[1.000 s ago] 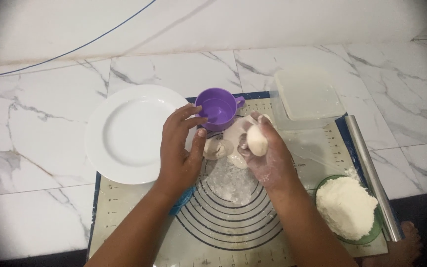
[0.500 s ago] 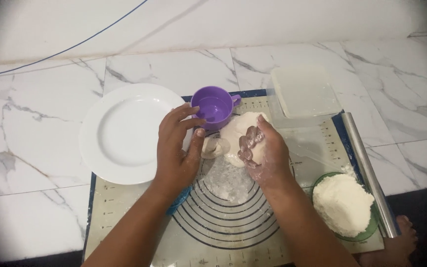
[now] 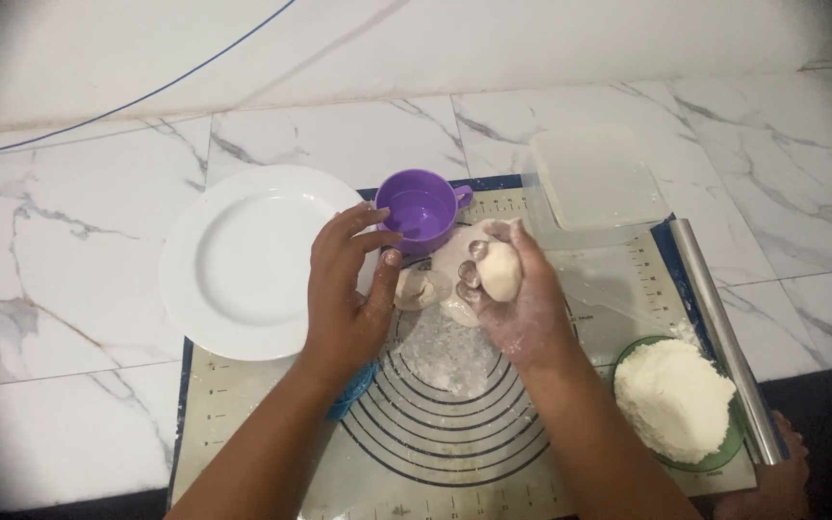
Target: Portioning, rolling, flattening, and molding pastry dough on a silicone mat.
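Right hand [image 3: 517,294] has turned palm-up since half a second ago, fingers now clamped on a small dough ball [image 3: 500,271], over the baking mat [image 3: 243,385]. Left hand [image 3: 344,289] rests open, fingers apart, thumb by a dough piece [image 3: 418,287]. Purple cup [image 3: 419,209] at 12 o'clock, white plate [image 3: 243,262] at 9, flour bowl [image 3: 674,400] at 4.

One white plate [image 3: 243,260], one purple cup [image 3: 419,209], one lidded clear box [image 3: 594,183]. One rolling pin [image 3: 724,337], one flour bowl [image 3: 678,403]. Two hands.

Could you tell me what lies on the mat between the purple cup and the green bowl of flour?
In the head view, the right hand holding a dough ball lies between purple cup and green bowl.
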